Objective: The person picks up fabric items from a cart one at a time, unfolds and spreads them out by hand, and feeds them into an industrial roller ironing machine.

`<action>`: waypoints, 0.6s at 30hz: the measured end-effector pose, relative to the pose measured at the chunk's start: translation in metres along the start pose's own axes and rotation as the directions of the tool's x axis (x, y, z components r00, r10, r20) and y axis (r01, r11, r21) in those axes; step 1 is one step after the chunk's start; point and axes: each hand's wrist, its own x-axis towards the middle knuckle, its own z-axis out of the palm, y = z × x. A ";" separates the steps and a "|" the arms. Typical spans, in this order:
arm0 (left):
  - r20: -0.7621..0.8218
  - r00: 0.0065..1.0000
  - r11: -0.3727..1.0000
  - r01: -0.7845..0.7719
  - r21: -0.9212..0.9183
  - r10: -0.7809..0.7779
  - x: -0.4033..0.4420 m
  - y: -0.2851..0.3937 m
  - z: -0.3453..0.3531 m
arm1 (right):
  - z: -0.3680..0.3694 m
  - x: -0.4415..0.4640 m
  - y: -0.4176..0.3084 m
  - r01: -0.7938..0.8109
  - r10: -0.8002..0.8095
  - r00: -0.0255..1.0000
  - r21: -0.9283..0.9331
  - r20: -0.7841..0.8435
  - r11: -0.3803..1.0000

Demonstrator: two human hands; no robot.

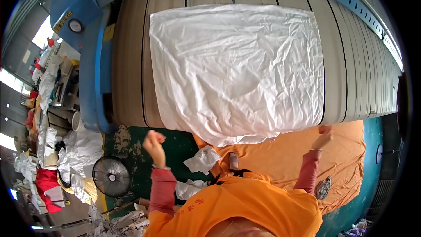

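A wrinkled white cloth (237, 70) lies spread over the beige belts (131, 61) of a large machine, its lower edge hanging over the front. Below and left of the cloth is my left hand (155, 146), apart from it, with the fingers curled in; nothing shows in them. My right hand (323, 137) is near the cloth's lower right corner, not visibly touching it. It is blurred, so its fingers are hard to make out.
The machine's blue side housing (92, 70) stands at the left. A black fan (111, 176) is on the floor at lower left. Orange cloth (342, 158) covers the floor at right. White cloth pieces (202, 159) lie near my feet. White fabric heaps (83, 149) fill the far left.
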 end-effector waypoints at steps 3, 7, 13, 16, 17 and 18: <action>0.213 0.977 0.997 0.039 -0.063 -0.025 -0.024 -0.032 0.031 | 0.022 -0.060 0.031 -0.205 0.152 0.974 0.370 0.167 0.906; 0.306 0.945 0.928 0.214 -0.306 -0.117 -0.041 -0.032 0.061 | 0.037 -0.076 0.013 -0.312 0.215 0.939 0.396 0.270 0.864; 0.116 0.983 0.868 0.178 -0.464 -0.140 -0.001 -0.015 0.034 | 0.032 -0.032 -0.010 -0.056 0.055 0.997 0.019 0.048 0.998; 0.109 0.983 0.894 0.179 -0.411 -0.147 0.002 -0.004 0.032 | 0.032 -0.031 -0.015 -0.131 0.122 0.989 0.126 0.079 0.983; 0.090 0.983 0.896 0.182 -0.405 -0.159 0.000 0.003 0.033 | 0.029 -0.032 -0.010 -0.183 0.168 0.981 0.184 0.097 0.966; 0.091 0.981 0.905 0.195 -0.378 -0.173 -0.005 0.006 0.033 | 0.027 -0.036 -0.006 -0.235 0.212 0.970 0.240 0.119 0.942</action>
